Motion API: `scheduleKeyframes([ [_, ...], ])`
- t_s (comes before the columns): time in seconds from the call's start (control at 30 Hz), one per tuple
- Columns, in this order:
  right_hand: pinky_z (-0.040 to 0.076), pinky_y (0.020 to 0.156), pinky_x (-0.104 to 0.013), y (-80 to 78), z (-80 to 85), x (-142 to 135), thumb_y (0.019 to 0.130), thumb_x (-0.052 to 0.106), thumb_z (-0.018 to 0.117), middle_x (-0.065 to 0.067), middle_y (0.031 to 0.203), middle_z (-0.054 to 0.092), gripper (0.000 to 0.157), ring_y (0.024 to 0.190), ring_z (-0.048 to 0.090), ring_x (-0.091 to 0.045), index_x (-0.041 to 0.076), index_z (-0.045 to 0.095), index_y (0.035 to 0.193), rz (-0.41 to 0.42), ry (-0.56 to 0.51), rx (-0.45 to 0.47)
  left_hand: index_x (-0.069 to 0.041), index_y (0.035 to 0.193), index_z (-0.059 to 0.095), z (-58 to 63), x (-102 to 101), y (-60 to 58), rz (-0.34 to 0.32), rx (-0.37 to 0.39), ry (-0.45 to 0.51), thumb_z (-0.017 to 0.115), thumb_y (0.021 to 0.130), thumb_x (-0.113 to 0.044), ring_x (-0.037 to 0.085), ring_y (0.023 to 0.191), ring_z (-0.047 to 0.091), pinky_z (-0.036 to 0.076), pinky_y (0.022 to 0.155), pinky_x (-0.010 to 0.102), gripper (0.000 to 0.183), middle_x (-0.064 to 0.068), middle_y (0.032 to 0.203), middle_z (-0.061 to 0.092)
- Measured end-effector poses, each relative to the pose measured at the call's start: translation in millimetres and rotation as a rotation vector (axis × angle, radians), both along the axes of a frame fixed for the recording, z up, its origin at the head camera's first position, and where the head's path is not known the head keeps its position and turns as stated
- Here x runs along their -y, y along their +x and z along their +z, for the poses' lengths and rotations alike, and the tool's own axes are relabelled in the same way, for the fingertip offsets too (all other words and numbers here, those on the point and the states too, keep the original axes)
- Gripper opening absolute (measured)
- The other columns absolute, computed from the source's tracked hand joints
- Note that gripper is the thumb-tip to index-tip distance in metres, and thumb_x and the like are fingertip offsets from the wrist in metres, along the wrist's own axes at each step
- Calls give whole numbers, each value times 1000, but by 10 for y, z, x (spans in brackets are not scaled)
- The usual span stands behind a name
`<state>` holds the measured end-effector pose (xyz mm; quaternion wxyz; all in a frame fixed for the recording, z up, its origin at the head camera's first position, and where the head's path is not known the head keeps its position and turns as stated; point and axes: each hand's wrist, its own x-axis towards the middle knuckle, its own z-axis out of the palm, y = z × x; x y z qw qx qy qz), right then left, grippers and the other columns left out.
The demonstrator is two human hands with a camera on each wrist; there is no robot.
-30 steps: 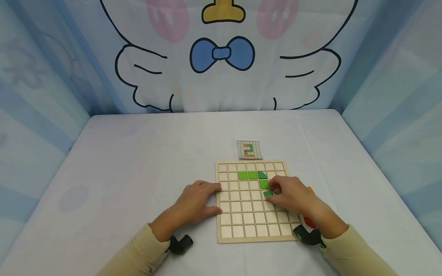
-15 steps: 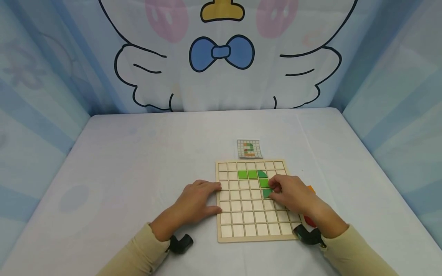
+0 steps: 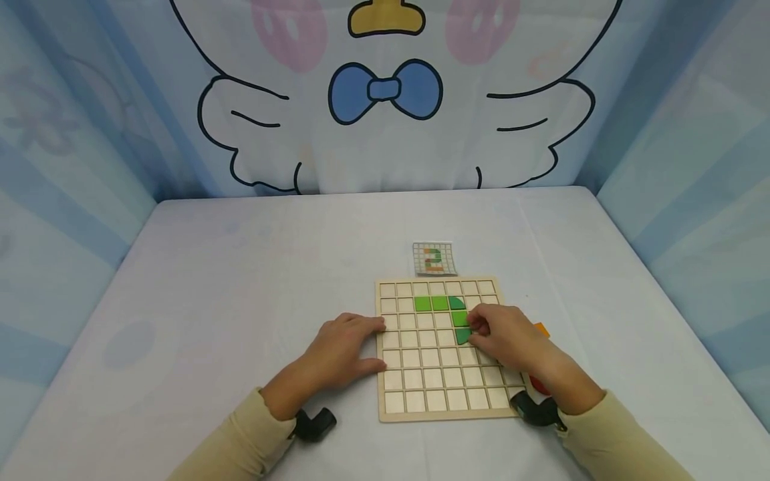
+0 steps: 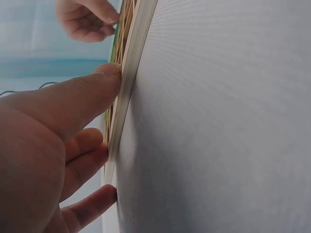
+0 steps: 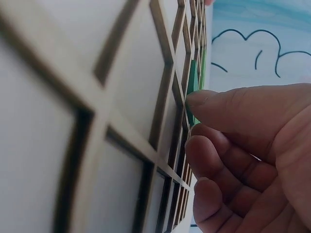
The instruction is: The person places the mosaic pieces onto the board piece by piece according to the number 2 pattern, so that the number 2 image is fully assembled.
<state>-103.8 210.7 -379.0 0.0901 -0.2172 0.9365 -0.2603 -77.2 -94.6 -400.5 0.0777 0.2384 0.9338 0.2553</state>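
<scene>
My right hand (image 3: 508, 337) pinches a dark green quarter-round tile (image 3: 462, 336) at the board's right-middle cells. In the right wrist view the thumb lies on this tile (image 5: 192, 92), which stands slightly tilted above the grid, while the other fingers curl below. A wooden grid board (image 3: 433, 415) lies flat on the table. Along its left edge rests my left hand (image 3: 343, 351), fingers and thumb spread and relaxed. Two light green square tiles (image 3: 431, 303) and a dark green quarter-round tile (image 3: 456, 302) sit in a row, with another light green square (image 3: 460, 318) below.
A small pattern card (image 3: 434, 258) with a coloured figure lies just beyond the board. Orange (image 3: 542, 330) and red pieces (image 3: 539, 385) show partly behind the right forearm. Printed curtains (image 3: 385, 153) close off the table's back and sides.
The dark green tile in my right hand has shifted slightly left and turned, settling over the cell below the light green square. My left hand stays on the board edge.
</scene>
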Motion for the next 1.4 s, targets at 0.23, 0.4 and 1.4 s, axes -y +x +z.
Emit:
scheduleKeyframes([
  [0.23, 53, 75, -34, 0, -15, -1, 89, 7, 72, -1, 96, 67, 16, 84, 62, -13, 3, 68, 104, 2, -7, 10, -10, 135, 60, 0, 2, -3, -4, -3, -5, 82, 85, -33, 33, 124, 52, 42, 97, 54, 60, 8, 133, 62],
  [0.4, 53, 74, -34, -9, -13, 6, 88, 5, 71, -2, 96, 67, 16, 83, 62, -13, 2, 68, 104, 7, -10, -1, -10, 135, 60, -3, 7, -9, -7, -14, -7, 82, 84, -33, 33, 124, 52, 43, 97, 53, 60, 8, 133, 62],
  [1.4, 48, 86, -49, -67, 201, -337, 90, 15, 75, -14, 118, 64, 40, 103, 59, -33, 4, 62, 126, -107, -96, 49, -9, 134, 61, 3, 11, 5, -6, -15, 9, 83, 84, -33, 33, 124, 52, 42, 97, 54, 59, 8, 132, 63],
])
